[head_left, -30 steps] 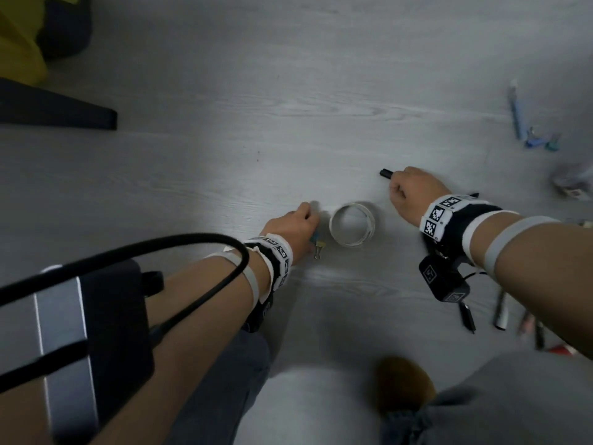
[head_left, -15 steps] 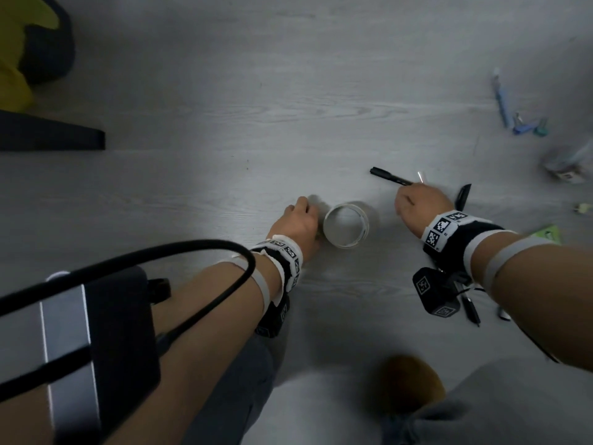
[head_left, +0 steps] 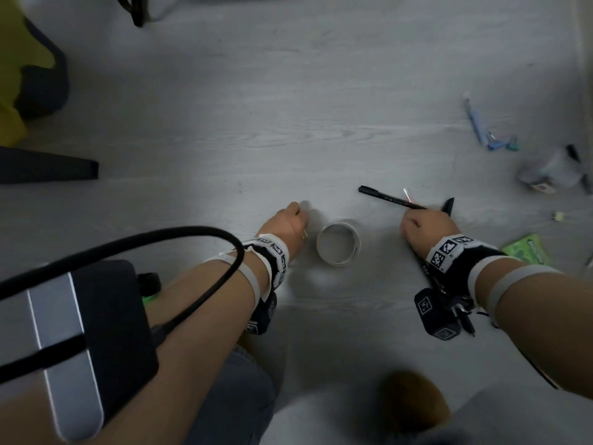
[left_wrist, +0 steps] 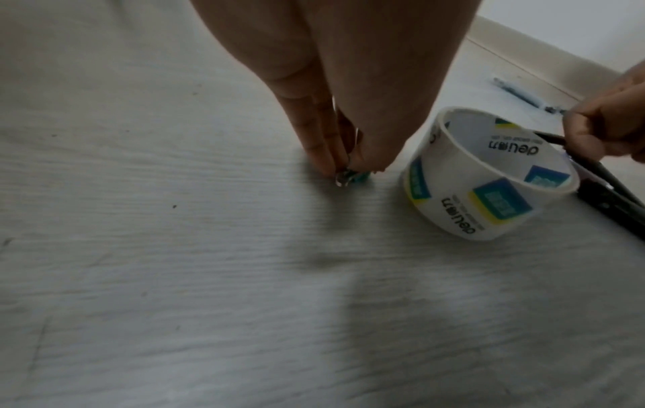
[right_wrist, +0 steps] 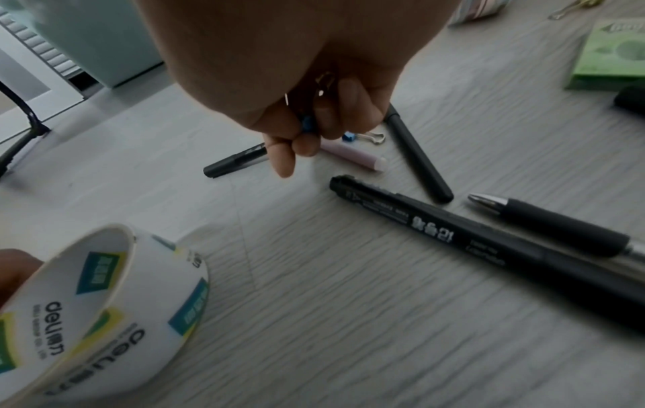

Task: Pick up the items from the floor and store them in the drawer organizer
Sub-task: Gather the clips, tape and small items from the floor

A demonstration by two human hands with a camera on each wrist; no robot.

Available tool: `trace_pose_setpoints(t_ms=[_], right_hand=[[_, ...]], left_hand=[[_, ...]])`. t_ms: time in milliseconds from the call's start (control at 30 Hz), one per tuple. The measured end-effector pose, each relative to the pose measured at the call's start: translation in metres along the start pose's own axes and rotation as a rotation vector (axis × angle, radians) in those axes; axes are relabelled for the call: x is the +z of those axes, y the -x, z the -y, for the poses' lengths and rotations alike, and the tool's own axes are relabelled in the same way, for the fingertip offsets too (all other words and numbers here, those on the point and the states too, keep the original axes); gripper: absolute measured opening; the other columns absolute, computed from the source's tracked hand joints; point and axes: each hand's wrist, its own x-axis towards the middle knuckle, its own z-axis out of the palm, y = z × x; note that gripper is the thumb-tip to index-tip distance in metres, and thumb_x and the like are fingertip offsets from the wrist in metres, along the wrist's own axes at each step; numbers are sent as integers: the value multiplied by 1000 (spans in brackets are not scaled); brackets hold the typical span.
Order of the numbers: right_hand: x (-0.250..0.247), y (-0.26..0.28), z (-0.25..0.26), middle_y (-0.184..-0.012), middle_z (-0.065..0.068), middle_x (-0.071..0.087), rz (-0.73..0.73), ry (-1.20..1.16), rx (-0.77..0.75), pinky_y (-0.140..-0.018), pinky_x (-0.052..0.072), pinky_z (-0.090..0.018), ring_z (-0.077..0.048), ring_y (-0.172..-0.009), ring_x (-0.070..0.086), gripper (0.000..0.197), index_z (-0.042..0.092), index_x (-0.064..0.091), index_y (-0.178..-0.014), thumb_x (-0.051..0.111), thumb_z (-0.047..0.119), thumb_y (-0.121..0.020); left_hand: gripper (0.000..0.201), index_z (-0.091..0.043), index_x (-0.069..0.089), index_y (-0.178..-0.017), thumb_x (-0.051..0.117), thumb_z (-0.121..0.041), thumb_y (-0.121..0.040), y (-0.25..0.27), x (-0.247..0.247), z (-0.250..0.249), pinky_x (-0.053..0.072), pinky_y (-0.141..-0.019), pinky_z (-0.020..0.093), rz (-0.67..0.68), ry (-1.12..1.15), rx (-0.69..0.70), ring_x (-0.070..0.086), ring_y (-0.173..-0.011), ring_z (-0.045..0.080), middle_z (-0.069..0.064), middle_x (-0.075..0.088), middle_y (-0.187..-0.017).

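I take the tape roll point(head_left: 338, 243) as my landmark; it stands on its flat side on the floor point(head_left: 288, 123), hole facing up, between my two hands; the left hand point(head_left: 286, 223) is just beside it on its left, the right hand point(head_left: 426, 228) a little farther off on its right, so the left is the nearer one for the roll.

Left hand: fingertips point(left_wrist: 322, 154) bunched and pressed to the floor, pinching a small teal binder clip point(left_wrist: 349, 176); right hand: curled round a blue binder clip point(right_wrist: 307, 124) in the palm, and pinching a thin black pen point(head_left: 388, 197) whose long axis runs up and leftward from the knuckles, beyond the roll.

Right of the roll lie a black marker point(right_wrist: 488, 234) and a black gel pen point(right_wrist: 558, 220), side by side, near-parallel; past them another black pen point(right_wrist: 418, 157), a pink stick point(right_wrist: 352, 154), a second blue clip point(right_wrist: 363, 136).

The head view hides both pinches behind the knuckles; only the wrist views show the clips; drawer organizer not seen in any view.
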Motion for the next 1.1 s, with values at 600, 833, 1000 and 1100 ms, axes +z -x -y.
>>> trace_pose_setpoints(t_ms=[600, 833, 1000, 1100], right_hand=[[4, -11, 31, -70, 6, 57, -18, -98, -104, -57, 40, -25, -13, -59, 53, 32, 16, 64, -72, 40, 13, -92], [6, -12, 17, -68, -1, 59, 8, -77, -69, -60, 44, -30, -18, -57, 53, 30, 16, 64, -72, 42, 14, -92], [5, -12, 6, -78, -9, 65, -6, -61, -39, -71, 49, -34, -30, -74, 58, 27, 12, 65, -78, 42, 14, -92], [6, -11, 1, -83, -16, 67, -15, -38, -36, -77, 53, -40, -35, -80, 61, 25, 6, 64, -81, 42, 12, -91]], left_hand=[[30, -11, 58, -67, 40, 8, -82, -1, -23, 22, 49, -57, 27, -27, 872, -460, 55, -52, 22, 10, 56, -59], [50, -19, 47, -120, 76, -25, -80, 2, -17, 21, 42, -78, 27, 40, 356, -243, 53, -93, 20, 1, 52, -108], [29, -12, 60, -105, 70, -6, -78, -6, -7, 19, 49, -82, 30, -41, 298, -112, 59, -95, 26, 8, 56, -109], [21, -10, 63, -99, 72, -10, -80, -11, -9, 20, 47, -78, 28, -50, 230, -87, 57, -89, 25, 8, 54, -108]])
